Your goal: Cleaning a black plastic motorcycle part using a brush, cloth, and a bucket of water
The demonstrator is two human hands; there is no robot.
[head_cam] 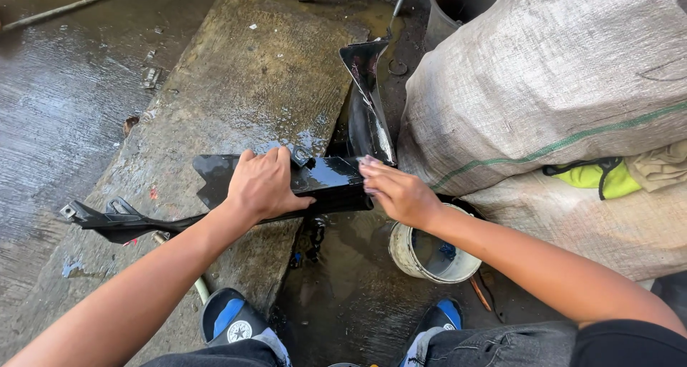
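- Black plastic panel (315, 181): wet and glossy, lying across the edge of a slab (243, 88), one narrow end reaching out to my left.
- My left hand (263, 184): grip clamped over the panel's top edge, pinning it flat, I judge to steady it.
- My right hand (397, 192): fingers together, flat on the panel's right end; not closed round anything.
- White bucket (429, 256): just below my right wrist, within reach.
- Sacks (544, 88): grey woven, green stripe, stacked at right; a yellow-green cloth (601, 179) tucked between them.
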